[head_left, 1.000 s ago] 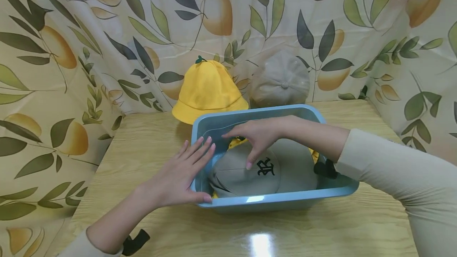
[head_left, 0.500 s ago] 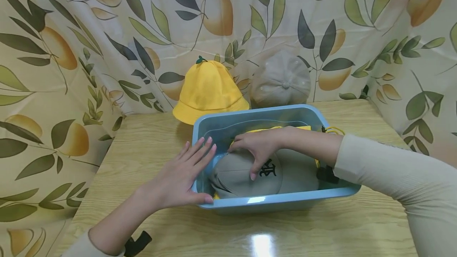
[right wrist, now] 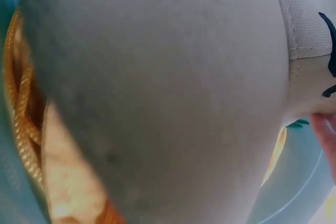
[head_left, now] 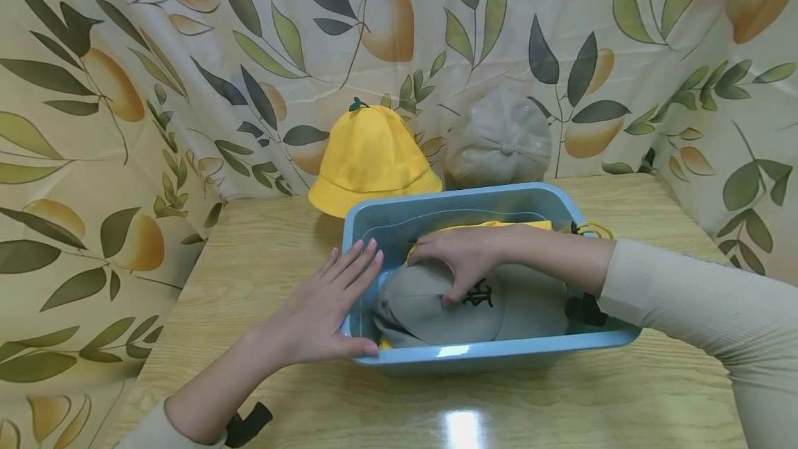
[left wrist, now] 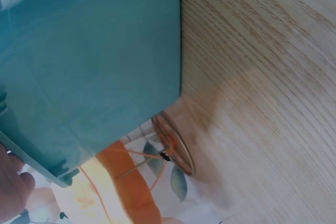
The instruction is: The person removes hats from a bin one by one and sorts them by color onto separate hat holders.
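A grey baseball cap (head_left: pixel 411 307) with a black embroidered letter lies in a light blue plastic bin (head_left: pixel 499 348). My right hand (head_left: pixel 464 255) reaches in from the right and grips the cap's crown, thumb on the front and fingers over the far side. The cap's brim (right wrist: pixel 157 98) fills much of the right wrist view. Yellow cloth (head_left: pixel 530 225) shows behind and under the cap, mostly hidden. At the bin's left end my left hand (head_left: pixel 318 317) rests on the rim, fingers straight and spread, thumb along the front corner.
Behind the bin, a yellow bucket hat (head_left: pixel 374 151) with a green leaf tip stands on the wooden table (head_left: pixel 280 393). A pale grey cap (head_left: pixel 499 141) sits beside it, against the patterned curtain (head_left: pixel 249 123). A yellow cord (head_left: pixel 595 229) hangs over the bin's right rim.
My right hand has come down from above the cap onto its crown and gripped it. Yellow cloth and cord now show behind the right forearm. My left hand stays on the rim.
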A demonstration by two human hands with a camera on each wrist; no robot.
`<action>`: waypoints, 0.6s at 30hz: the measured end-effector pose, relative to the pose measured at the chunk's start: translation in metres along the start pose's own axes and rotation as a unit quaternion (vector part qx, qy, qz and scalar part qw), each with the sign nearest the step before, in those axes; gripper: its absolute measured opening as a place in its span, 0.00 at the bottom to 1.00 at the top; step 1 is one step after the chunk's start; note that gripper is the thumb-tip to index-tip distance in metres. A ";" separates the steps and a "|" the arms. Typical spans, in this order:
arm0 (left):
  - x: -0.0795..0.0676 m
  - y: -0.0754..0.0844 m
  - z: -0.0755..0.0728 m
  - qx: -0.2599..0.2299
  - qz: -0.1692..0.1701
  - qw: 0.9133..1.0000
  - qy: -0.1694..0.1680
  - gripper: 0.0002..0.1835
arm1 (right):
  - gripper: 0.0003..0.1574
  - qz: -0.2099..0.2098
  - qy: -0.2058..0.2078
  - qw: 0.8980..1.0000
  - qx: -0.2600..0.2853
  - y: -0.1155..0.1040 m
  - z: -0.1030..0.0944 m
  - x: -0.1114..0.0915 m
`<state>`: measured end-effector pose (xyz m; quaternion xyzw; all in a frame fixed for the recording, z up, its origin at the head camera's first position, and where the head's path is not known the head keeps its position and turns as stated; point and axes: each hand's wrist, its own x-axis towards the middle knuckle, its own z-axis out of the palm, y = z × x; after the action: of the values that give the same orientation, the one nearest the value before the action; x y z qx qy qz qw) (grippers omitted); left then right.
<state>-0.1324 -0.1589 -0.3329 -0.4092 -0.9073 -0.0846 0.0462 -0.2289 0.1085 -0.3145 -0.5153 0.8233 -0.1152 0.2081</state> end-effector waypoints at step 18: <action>0.001 -0.003 0.003 -0.013 0.003 1.000 0.018 0.59 | 0.31 -0.044 0.118 0.992 -0.019 -0.005 -0.028 -0.021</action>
<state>-0.1348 -0.1597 -0.3363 -0.4113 -0.9038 -0.1037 0.0571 -0.2301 0.1250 -0.2827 -0.5381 0.8205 -0.1685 0.0945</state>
